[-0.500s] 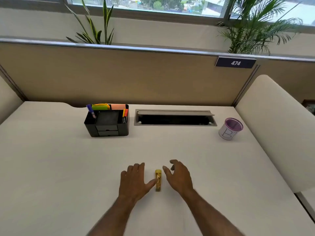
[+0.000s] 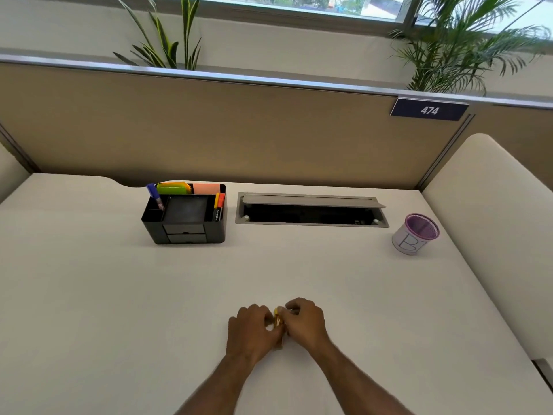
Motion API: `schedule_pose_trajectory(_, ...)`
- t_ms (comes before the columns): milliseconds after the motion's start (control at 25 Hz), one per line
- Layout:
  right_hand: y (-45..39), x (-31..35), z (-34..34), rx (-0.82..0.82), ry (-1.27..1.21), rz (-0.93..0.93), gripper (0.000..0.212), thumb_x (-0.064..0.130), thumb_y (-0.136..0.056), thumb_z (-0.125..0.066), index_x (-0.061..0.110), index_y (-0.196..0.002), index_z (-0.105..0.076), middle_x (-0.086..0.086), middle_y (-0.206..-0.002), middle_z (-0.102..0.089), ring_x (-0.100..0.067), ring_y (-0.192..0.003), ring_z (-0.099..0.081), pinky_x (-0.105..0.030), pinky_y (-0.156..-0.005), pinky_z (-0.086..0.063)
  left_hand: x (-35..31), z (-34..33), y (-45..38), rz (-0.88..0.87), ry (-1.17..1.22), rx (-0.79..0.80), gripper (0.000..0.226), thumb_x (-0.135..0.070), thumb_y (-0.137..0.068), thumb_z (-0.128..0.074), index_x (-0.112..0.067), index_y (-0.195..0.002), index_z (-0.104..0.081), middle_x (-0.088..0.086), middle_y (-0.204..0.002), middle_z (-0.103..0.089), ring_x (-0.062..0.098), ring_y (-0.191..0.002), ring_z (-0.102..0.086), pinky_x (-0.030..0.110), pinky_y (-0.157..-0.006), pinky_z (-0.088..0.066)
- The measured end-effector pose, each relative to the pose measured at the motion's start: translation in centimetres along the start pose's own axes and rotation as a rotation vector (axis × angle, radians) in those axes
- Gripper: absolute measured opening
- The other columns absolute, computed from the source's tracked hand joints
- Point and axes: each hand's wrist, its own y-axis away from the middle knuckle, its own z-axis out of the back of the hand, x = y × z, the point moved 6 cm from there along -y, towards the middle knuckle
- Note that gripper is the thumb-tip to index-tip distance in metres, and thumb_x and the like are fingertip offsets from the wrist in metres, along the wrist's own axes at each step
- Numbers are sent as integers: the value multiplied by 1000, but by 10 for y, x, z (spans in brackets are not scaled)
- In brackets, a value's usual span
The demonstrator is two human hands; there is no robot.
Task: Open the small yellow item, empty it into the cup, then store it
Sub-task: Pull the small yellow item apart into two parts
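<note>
I saw a wide, smooth, off-white desk [image 2: 119, 295] from above, matte and bare across most of its surface. Near the front edge, at the middle, two bare forearms reached in and the hands met. The left hand [image 2: 253, 329] and the right hand [image 2: 305, 320] were both curled around the small yellow item [image 2: 277, 318], fingers bent and pinching it from either side. Only a thin sliver of glossy yellow showed between the knuckles; its shape was mostly hidden, and I could not tell if it was open.

Far off to the right, well apart from the hands, stood the cup [image 2: 414, 234]: a round, purple wire-mesh holder, upright, wrapped in a white paper label with a large hand-drawn letter B.

At the far left sat a black plastic desk organiser [image 2: 185, 221], boxy with rounded corners and two little drawers in front. It held a blue pen [image 2: 155, 196], green and pink sticky notes [image 2: 182, 188], and orange and yellow markers [image 2: 219, 202].

Between the organiser and the cup, a long rectangular grey metal cable hatch [image 2: 311, 209] was set into the desk, its lid raised over a dark slot.

Behind the desk ran a tan fabric partition [image 2: 239, 130] with a metal top rail and a dark number plate [image 2: 429, 110] reading 474. Two leafy green plants [image 2: 167, 40] rose behind it.
</note>
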Motion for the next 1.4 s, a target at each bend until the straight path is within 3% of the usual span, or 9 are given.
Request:
schedule_pose_trajectory(200,6,6,3,5,-176,45,12,30,-78,-76,21,-87,-74,2,-85,-75,-14,-79,-72,-39,-78,-61,4,-2,-2,-55,374,-11,21,-46,-78,-63,-29,-88,-70,-14,-82,-73,2,-78,-66,33,-75,-57)
schedule_pose_trajectory(360,17,20,22,-7,-335,99,17,21,-78,-80,19,-93,-73,1,-90,-75,-15,-80,-74,-35,-76,-63,-6,14,4,-195,514,-74,11,-26,-85,-71,-30,-95,-69,-15,-87,-74,4,-83,-68,30,-75,-57)
schedule_pose_trajectory(520,34,41,36,-69,-271,239,14,22,-75,-83,20,-83,-71,6,-81,-75,-3,-76,-70,-16,-67,-56,-19,25,11,-223,628,-162,18,-21,-80,-77,-27,-96,-70,-11,-86,-76,10,-83,-70,31,-75,-58)
schedule_pose_trajectory(800,52,58,46,-176,-137,431,19,34,-80,-76,23,-86,-61,4,-71,-72,-11,-65,-69,-35,-62,-58,-25,32,15,-247,692,-175,19,-9,-79,-79,-19,-93,-70,-7,-86,-77,6,-83,-73,37,-76,-61)
schedule_pose_trajectory(1000,56,66,47,-144,-177,370,26,42,-77,-78,24,-86,-63,3,-70,-75,-9,-65,-71,-32,-64,-60,-23,38,20,-240,721,-190,20,-13,-78,-81,-20,-93,-70,-7,-87,-77,7,-83,-73,34,-76,-61)
schedule_pose_trajectory(1280,48,46,60,-225,-631,187,24,21,-72,-87,17,-91,-74,0,-85,-78,-13,-82,-75,-33,-80,-60,-8,44,18,-116,786,-244,28,-8,-71,-86,-20,-90,-71,-9,-87,-77,5,-83,-72,22,-79,-58)
schedule_pose_trajectory(1400,41,32,56,-214,-452,132,38,16,-74,-84,17,-111,-73,8,-97,-75,-5,-89,-71,-26,-87,-55,4,46,15,-58,800,-264,30,-6,-70,-86,-22,-90,-70,-8,-88,-77,6,-83,-73,23,-80,-58)
